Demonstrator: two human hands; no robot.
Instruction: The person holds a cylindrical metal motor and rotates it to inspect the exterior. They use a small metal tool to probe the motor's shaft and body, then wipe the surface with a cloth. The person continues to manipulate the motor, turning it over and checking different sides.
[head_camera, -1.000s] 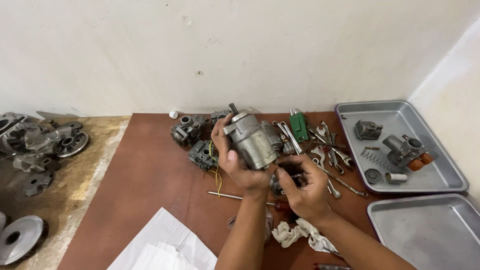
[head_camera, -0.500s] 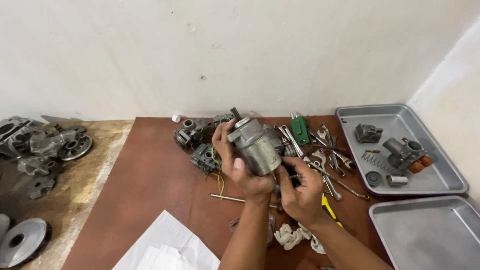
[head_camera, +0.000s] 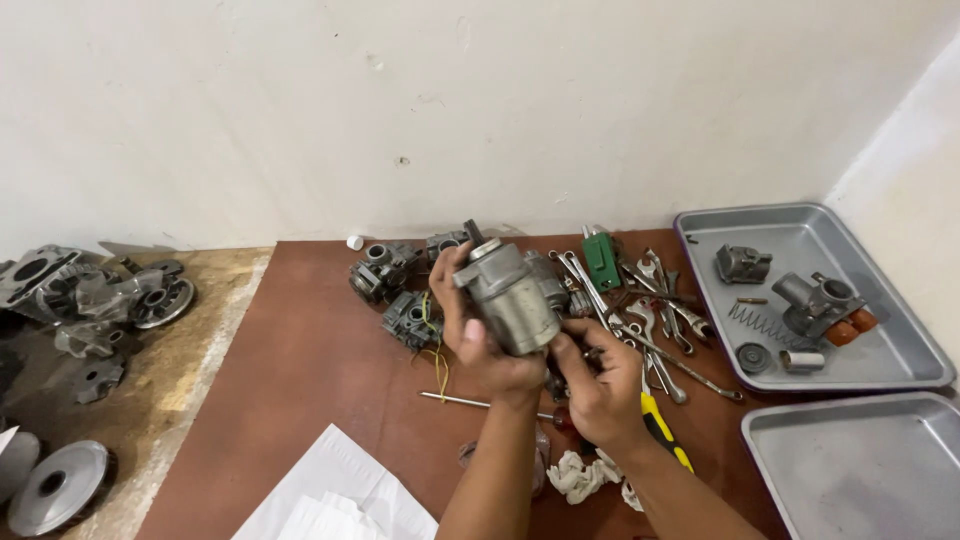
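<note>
Screwdriver (head_camera: 500, 405) mid-shaft behind the left forearm (head_camera: 495, 470).

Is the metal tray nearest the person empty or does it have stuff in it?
Empty: the near tray shows only bare metal, unlike the far tray holding parts.

A grey metal motor housing (head_camera: 512, 298), cylindrical and dull with grime, is held up above the brown mat, tilted with its capped end toward the upper left. A short dark shaft stub sticks out of that end. Its lower end sits in the fingers, partly hidden from view.
</note>
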